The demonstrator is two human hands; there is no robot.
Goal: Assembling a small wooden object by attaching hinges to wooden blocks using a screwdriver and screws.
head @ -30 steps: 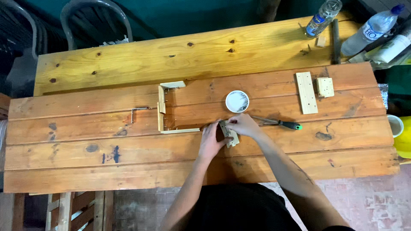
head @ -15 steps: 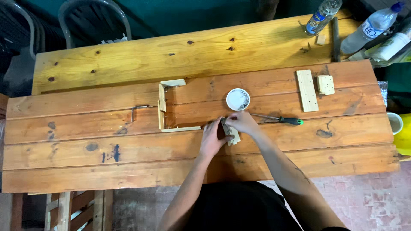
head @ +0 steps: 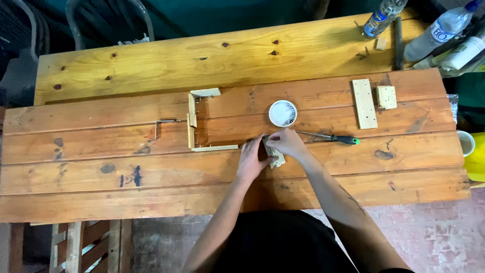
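While we lean over the wooden table (head: 151, 182), both our hands meet on a small wood block (head: 276, 157) near the middle of the boards. Our left hand (head: 251, 161) presses its curled fingers against the block's left side. Our right hand (head: 285, 143) pinches the block's top end, fingers close together (what sits between the fingertips is too tiny to tell). Just above sits a round white cup (head: 283, 112). A screwdriver (head: 331, 137) with a green-tipped black handle lies right beside our right hand. A wooden frame (head: 194, 124) stands open to the left.
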